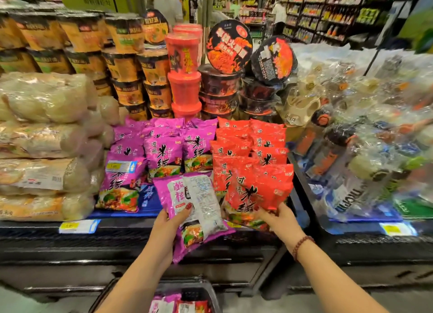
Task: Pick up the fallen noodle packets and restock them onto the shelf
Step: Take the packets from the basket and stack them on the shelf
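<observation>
My left hand (169,223) grips a purple noodle packet (196,209) with its white back facing me, thumb on top, held over the front edge of the shelf (140,230). In my right hand (278,221) is a red noodle packet (257,195), gripped by its lower edge and resting against the red stack (248,144). Rows of purple packets (164,148) stand to the left of the red ones. Below me a black basket (199,291) holds more purple and red packets (178,305).
Stacked noodle cups (121,64), red tubs (185,78) and black bowls (222,87) stand behind the packets. Clear-wrapped pale noodle bags (42,148) fill the left. Plastic-wrapped bottles (351,148) fill the bin on the right. Yellow price tags (77,226) line the shelf edge.
</observation>
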{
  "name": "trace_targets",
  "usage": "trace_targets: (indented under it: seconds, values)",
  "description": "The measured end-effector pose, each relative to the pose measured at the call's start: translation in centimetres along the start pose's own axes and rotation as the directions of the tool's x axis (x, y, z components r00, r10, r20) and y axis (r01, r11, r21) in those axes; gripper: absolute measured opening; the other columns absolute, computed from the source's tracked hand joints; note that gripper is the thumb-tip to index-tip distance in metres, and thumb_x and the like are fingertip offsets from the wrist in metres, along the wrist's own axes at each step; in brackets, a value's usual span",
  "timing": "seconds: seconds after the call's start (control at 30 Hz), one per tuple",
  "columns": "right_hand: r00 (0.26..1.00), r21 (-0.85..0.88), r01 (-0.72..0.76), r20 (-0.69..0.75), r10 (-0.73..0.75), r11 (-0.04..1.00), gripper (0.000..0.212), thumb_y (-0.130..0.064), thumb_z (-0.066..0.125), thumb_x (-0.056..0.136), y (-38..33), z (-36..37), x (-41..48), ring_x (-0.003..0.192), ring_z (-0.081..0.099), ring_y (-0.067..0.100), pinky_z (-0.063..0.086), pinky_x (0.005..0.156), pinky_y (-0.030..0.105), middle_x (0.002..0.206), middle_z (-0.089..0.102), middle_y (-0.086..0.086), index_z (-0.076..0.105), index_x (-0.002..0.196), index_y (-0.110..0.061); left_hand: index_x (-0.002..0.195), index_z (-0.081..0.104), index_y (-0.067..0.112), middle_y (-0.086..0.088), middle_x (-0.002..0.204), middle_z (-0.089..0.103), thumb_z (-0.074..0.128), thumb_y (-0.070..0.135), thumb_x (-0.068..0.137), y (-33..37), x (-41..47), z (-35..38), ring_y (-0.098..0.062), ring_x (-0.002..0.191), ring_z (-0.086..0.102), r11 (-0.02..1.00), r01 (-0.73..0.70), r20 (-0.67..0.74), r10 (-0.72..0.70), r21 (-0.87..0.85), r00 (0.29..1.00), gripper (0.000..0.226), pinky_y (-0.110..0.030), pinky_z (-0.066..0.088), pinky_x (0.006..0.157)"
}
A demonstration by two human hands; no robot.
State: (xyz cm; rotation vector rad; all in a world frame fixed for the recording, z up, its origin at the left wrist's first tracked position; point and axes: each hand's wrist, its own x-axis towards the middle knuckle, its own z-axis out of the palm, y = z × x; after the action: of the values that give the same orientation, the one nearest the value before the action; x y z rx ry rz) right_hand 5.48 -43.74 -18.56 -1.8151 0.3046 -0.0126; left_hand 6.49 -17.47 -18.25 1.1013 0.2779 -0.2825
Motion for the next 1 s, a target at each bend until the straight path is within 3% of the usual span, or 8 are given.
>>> trace_targets:
  seconds: [0.23,0.33,0.43,0.57,0.67,0.77,0.87,1.0]
  values:
    - [0.989,0.171,-0.120,-0.068,0.133,0.978,0.023,-0.021,0.067,0.088,2.4,-5.3,6.1,0.081,0.066,0.011,0.053,0.069,0.018,0.097,0.070,0.003,0.066,0.108,-0.009,0.130,0.056,0.011,-0.015,0.120,0.068,0.063,0.010,0.088,-1.9,2.6,0.5,-0.035,0.108,0.066,0.999,0.028,-0.073,-0.030,-0.028,0.997,0.043,-0.053,0.050,0.096]
    - [0.983,-0.049,-0.135,-0.130,0.128,0.990,0.034,-0.046,0.068,0.083,3.8,-7.1,7.8,0.091,0.065,0.016,0.050,0.082,0.031,0.098,0.070,-0.002,0.068,0.107,-0.022,0.127,0.057,0.011,-0.014,0.116,0.070,0.064,0.009,0.087,-2.8,3.2,1.1,-0.034,0.104,0.068,0.999,0.037,-0.105,-0.039,-0.015,0.994,0.041,-0.051,0.055,0.088]
    - [0.975,-0.282,-0.123,-0.213,0.063,0.951,0.050,-0.071,0.060,0.075,4.8,-7.5,8.3,0.086,0.061,0.023,0.045,0.077,0.037,0.085,0.066,-0.001,0.066,0.091,-0.025,0.125,0.058,0.010,-0.013,0.114,0.071,0.064,0.008,0.088,-3.3,3.5,1.6,-0.031,0.101,0.070,0.998,0.051,-0.119,-0.048,0.022,0.992,0.038,-0.041,0.061,0.073]
    - [0.829,-0.521,0.166,-0.385,-0.404,0.837,0.059,-0.020,0.066,0.087,6.1,-6.7,7.8,0.134,0.033,0.032,0.031,0.110,0.039,0.143,0.036,0.020,0.039,0.139,-0.008,0.127,0.056,0.011,-0.013,0.112,0.071,0.063,0.010,0.090,-3.7,3.7,1.6,-0.032,0.099,0.070,0.996,0.075,-0.138,-0.067,0.052,0.988,0.037,-0.040,0.061,0.070]
    - [0.727,-0.710,0.441,-0.075,-0.682,0.549,0.052,-0.017,0.051,0.093,7.3,-5.6,6.9,0.142,0.021,0.036,0.026,0.113,0.043,0.154,0.018,0.022,0.037,0.143,-0.018,0.127,0.057,0.011,-0.013,0.111,0.072,0.062,0.011,0.092,-3.8,3.6,1.8,-0.032,0.097,0.071,0.995,0.091,-0.160,-0.082,0.049,0.984,0.036,-0.039,0.061,0.067]
    - [0.777,-0.817,0.444,0.146,-0.612,0.368,0.069,-0.055,0.043,0.089,8.9,-4.8,7.0,0.148,-0.001,0.030,0.018,0.116,0.050,0.161,0.000,0.010,0.023,0.150,-0.032,0.122,0.058,0.013,-0.011,0.109,0.073,0.063,0.011,0.091,-3.7,3.3,2.2,-0.029,0.092,0.072,0.994,0.095,-0.182,-0.083,0.060,0.980,0.031,-0.034,0.060,0.059]
    - [0.823,-0.870,0.356,0.118,-0.556,0.341,0.082,-0.065,0.049,0.086,9.6,-4.2,7.5,0.147,-0.013,0.028,0.019,0.116,0.052,0.160,-0.019,0.004,0.015,0.152,-0.031,0.120,0.059,0.014,-0.012,0.108,0.073,0.064,0.012,0.090,-3.6,3.1,2.6,-0.029,0.089,0.073,0.992,0.100,-0.198,-0.084,0.073,0.977,0.030,-0.034,0.060,0.059]
    - [0.858,-0.871,0.254,0.003,-0.513,0.420,0.090,-0.053,0.070,0.078,9.2,-2.2,8.1,0.146,0.002,0.036,0.028,0.110,0.058,0.160,0.000,0.008,0.020,0.150,-0.031,0.122,0.057,0.014,-0.012,0.106,0.073,0.065,0.013,0.091,-3.6,3.1,2.7,-0.030,0.085,0.073,0.992,0.116,-0.229,-0.101,0.055,0.968,0.032,-0.036,0.060,0.058]
